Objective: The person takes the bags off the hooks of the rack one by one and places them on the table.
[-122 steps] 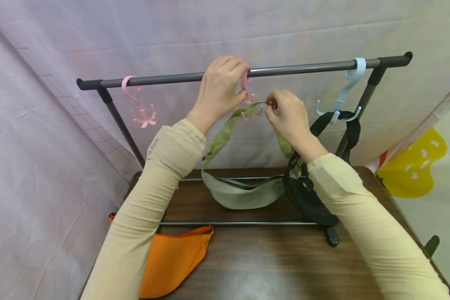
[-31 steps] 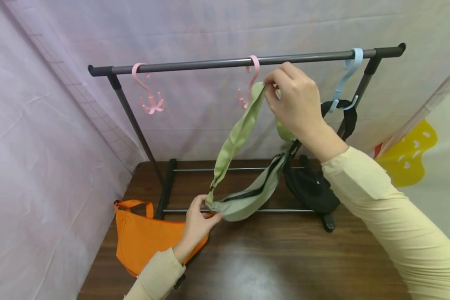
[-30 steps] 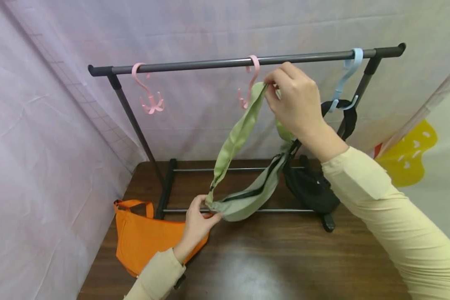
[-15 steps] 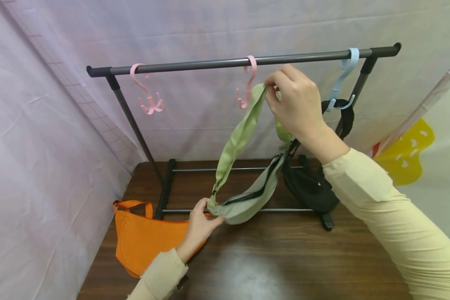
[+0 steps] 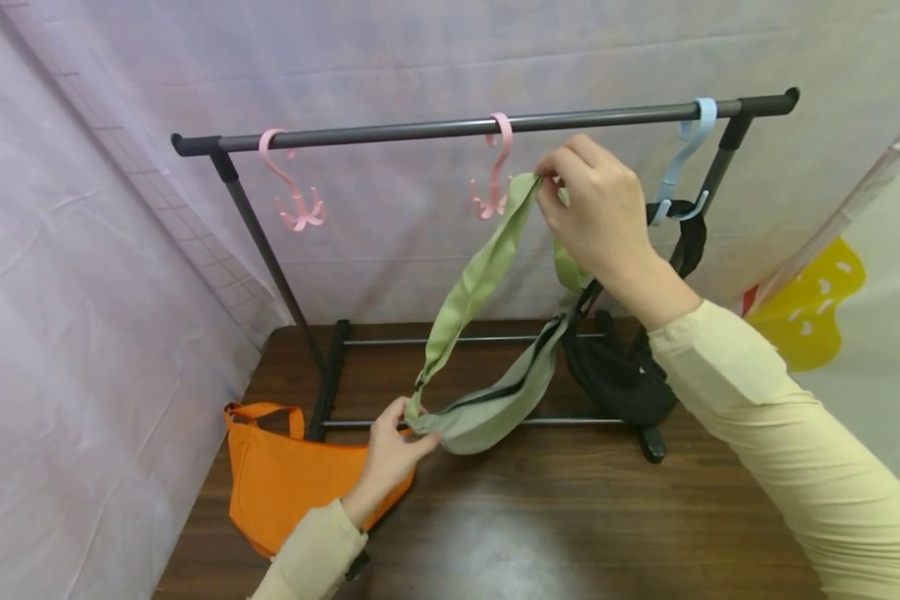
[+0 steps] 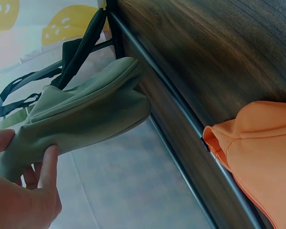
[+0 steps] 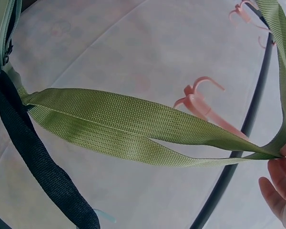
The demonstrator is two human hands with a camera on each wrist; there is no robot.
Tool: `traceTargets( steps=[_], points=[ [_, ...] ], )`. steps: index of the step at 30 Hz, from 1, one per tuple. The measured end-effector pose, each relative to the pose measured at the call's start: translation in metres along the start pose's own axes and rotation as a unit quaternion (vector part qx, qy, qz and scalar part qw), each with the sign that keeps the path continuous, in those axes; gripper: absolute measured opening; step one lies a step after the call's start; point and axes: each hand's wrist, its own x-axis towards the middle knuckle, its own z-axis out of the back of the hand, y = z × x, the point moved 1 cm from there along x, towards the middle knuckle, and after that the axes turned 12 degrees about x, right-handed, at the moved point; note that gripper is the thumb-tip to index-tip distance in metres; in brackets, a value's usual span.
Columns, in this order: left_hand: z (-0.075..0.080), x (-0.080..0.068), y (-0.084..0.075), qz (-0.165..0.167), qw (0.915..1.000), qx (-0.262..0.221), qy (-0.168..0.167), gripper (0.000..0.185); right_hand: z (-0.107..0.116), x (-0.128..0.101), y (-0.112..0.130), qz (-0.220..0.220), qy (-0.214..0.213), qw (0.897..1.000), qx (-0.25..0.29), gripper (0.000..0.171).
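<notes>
Step in hand: hanging green bag [image 5: 487, 408]. Right hand [image 5: 596, 212] pinching strap [image 5: 472, 287] just beside middle pink hook [image 5: 492, 171]; left hand [image 5: 390, 454] gripping bag end above counter [image 5: 570, 533]. Next, probably: strap loop over hook prong.

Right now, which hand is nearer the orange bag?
Left. The left hand grips the green bag's end just above the orange bag. The right hand is up near the rail, pinching the green strap.
</notes>
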Motion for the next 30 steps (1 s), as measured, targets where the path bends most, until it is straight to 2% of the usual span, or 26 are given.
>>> traceTargets(
  steps=[10,15,23,30],
  points=[
    [0.009,0.000,0.000,-0.028,0.9987,-0.040,-0.012,0.021,-0.002,-0.007,-0.010,-0.007,0.009,1.000,-0.011,0.011],
    [0.011,-0.001,-0.002,-0.051,0.9977,-0.035,-0.028,0.021,-0.004,-0.014,-0.016,-0.018,0.015,1.000,-0.009,0.010],
    [0.014,-0.001,-0.006,-0.113,0.9917,-0.029,-0.054,0.020,-0.010,-0.025,-0.024,-0.040,0.021,0.999,-0.011,0.010],
    [0.017,-0.001,-0.010,-0.168,0.9827,-0.060,-0.051,0.019,-0.021,-0.042,-0.037,-0.060,0.031,0.998,-0.005,0.010]
  ],
)
